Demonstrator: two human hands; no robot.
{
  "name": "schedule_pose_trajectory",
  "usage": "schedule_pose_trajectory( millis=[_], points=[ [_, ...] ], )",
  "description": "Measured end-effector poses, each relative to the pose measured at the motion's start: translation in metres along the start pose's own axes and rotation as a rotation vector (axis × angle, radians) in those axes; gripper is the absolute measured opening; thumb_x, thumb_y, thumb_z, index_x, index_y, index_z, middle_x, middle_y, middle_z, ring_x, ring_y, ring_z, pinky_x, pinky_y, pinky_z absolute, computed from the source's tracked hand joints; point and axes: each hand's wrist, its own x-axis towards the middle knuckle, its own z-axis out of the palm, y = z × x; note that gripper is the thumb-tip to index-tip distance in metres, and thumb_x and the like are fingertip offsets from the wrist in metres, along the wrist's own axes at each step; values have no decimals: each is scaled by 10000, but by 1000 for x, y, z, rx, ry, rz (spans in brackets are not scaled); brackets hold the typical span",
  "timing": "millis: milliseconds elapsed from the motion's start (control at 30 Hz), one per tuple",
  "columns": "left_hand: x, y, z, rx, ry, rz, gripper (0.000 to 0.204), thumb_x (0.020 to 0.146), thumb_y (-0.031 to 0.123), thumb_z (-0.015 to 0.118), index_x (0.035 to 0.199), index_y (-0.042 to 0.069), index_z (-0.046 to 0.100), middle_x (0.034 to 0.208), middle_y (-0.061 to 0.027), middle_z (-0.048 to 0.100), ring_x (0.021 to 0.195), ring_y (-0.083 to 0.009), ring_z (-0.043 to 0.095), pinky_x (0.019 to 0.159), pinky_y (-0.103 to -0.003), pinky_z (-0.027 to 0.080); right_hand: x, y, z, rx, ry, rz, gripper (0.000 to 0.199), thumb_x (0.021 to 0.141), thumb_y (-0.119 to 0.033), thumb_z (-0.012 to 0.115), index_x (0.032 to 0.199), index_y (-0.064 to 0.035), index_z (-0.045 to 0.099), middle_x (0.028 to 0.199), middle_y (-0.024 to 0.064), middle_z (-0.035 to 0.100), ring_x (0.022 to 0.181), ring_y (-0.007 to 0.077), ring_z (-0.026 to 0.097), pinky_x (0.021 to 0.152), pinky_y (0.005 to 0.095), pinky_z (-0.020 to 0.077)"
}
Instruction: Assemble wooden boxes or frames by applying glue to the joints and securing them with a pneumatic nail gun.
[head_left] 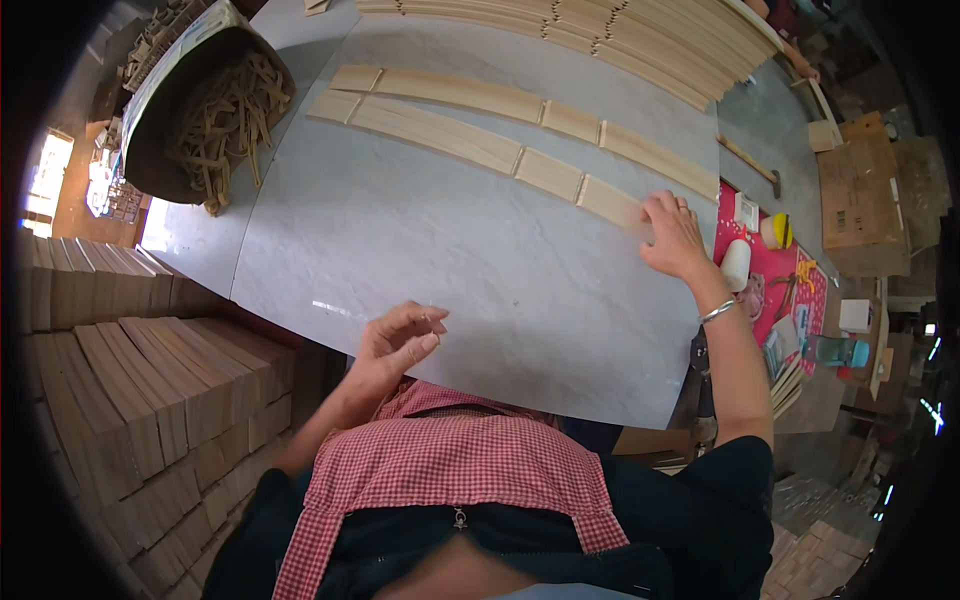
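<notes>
Two long pale wooden slats lie side by side across the grey marbled table (400,240), each with crosswise grooves. My right hand (672,236) is at the right end of the nearer slat (440,136), fingers and thumb bent around its two edges. The slat's end is partly covered by these fingers and slightly blurred. Just beyond it lies the farther slat (480,98), apart from my hand. Over the table's front edge, my left hand (398,340) has curved fingers, the thumb apart from them, and nothing visible between.
A tipped container (150,150) of tan bands stands at the left. Stacked slats (640,40) line the far edge. A hammer (750,162), a yellow tape roll (778,231) and a bottle (838,350) lie rightward. Wooden blocks (150,390) are piled at lower left. Another person's hand (800,64) shows far right.
</notes>
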Motion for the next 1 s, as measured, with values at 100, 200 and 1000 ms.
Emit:
schedule_pose_trajectory(
  millis=[100,200,1000],
  points=[
    [36,19,-22,281,-69,116,302,924,62,692,1222,17,667,1066,-59,620,937,-162,592,864,-279,479,-15,19,14,117,18,9,396,725,-75,657,1098,-63,524,1196,143,550,1063,371,546,927,437,450],
    [82,42,-60,681,2,265,309,886,19,657,1195,7,665,1109,-66,669,892,-145,599,804,-279,505,-33,13,11,73,75,-24,421,751,-76,694,1146,-56,551,1198,131,567,1077,379,544,929,450,455],
    [96,68,-127,1886,105,255,147,916,131,579,989,53,679,1011,-110,672,990,-333,631,860,-429,518,-78,-67,-29,77,260,347,195,878,-115,577,1064,-74,618,935,145,711,775,404,665,704,503,528]
  ],
)
